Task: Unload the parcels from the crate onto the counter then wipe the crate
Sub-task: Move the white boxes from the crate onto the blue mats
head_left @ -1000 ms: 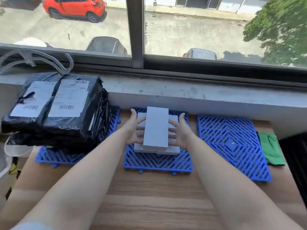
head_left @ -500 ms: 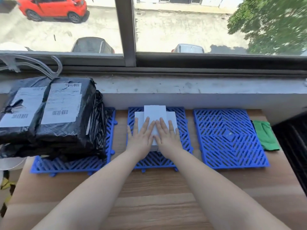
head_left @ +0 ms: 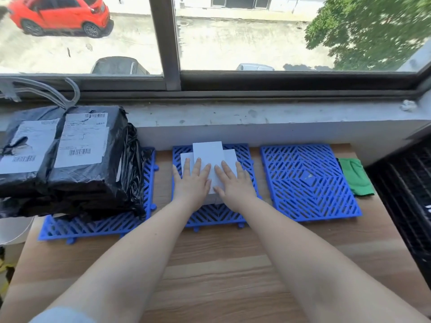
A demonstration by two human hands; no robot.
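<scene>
Both hands, left [head_left: 192,183] and right [head_left: 234,185], lie flat with released grip on the white boxes [head_left: 207,152], stacked on the middle blue mat [head_left: 217,213]. The narrow top box could slide off if nudged.

Both palms flat: left hand [head_left: 192,181] and right hand [head_left: 235,185] press on the white boxes [head_left: 207,151] stacked on the middle blue mat [head_left: 247,157]. Black parcels [head_left: 70,157] sit left, green cloth [head_left: 355,177] far right on the surface [head_left: 221,259].
</scene>
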